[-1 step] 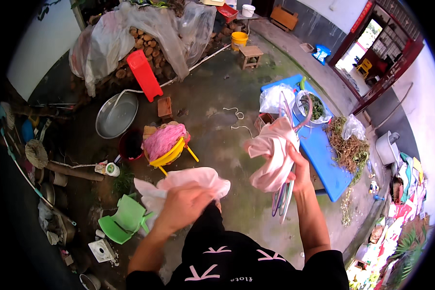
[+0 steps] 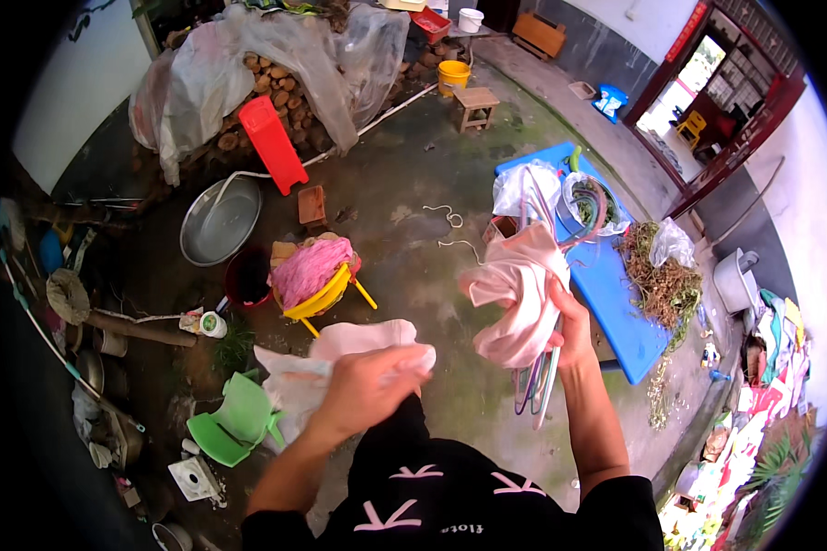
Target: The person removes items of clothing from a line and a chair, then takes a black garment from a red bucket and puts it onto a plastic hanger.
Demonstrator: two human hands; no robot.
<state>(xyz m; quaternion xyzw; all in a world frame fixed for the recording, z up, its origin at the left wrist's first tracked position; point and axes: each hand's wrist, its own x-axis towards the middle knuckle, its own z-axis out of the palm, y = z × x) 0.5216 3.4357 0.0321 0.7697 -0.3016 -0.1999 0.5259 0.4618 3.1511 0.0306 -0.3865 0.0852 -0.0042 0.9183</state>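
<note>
Low in front of me, my left hand [image 2: 373,386] is closed, its fingers a little blurred, with a pale pink cloth [image 2: 363,338] spread behind and below it. The cloth droops to the left, and its part under the hand is hidden. To the right, my right hand [image 2: 572,329] grips a bunch of coloured clothes hangers [image 2: 538,390] together with a crumpled pale pink garment [image 2: 519,285]. The hanger ends poke out above and below the garment. The two cloths hang apart from each other.
A blue table [image 2: 616,303] holds greens, a plastic bag and a dried plant heap. Ahead stand a yellow stool [image 2: 323,298] bearing pink cloth, a metal basin [image 2: 220,220] and a red stool [image 2: 274,145]. A green chair [image 2: 234,418] is at my left.
My left hand has shifted slightly right, and the cloth by it has changed its folds. The garment and hangers in my right hand have moved only a little.
</note>
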